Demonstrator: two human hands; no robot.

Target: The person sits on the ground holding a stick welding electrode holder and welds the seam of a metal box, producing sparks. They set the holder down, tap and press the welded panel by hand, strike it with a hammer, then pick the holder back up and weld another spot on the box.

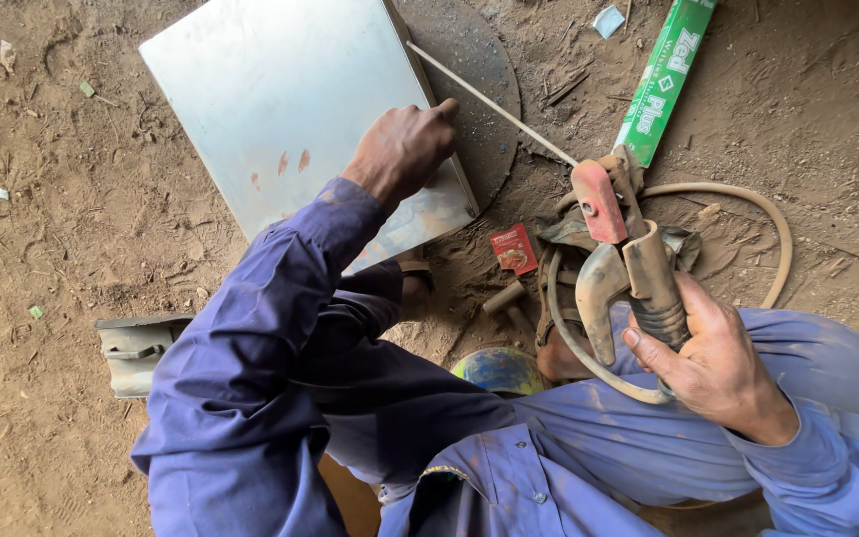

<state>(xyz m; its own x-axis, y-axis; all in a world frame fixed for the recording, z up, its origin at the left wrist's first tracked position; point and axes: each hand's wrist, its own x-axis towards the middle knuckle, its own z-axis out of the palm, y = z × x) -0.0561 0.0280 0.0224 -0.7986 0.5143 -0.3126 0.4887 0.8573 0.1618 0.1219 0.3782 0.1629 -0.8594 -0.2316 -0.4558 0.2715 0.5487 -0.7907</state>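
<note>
Nearest the camera, the right hand point(718, 363) is closed around the ribbed handle of a worn, tan-and-rust welding electrode holder point(633, 273), thumb lying along its side. A thin grey welding rod point(494, 104) is clamped in its red-tipped jaw and reaches up-left to the corner of a flat square sheet-metal box point(300, 109) lying on the dirt ground point(62, 229). The holder looks stiff and fairly weighty, pulled by the beige cable point(748, 204) looping from its rear; the insulated handle is the sound place to hold it. The rod is slender, likely brittle-coated, and would flex if pushed sideways. The left hand point(402, 149), fingers curled, rests on the box's right edge near the rod's tip, apparently steadying it. The box appears rigid, smooth and sharp-edged. A dark round metal plate point(494, 60) lies under the box. Beside them lie a long green carton point(663, 75), a small red packet point(514, 249) and a grey metal bracket point(136, 348).
</note>
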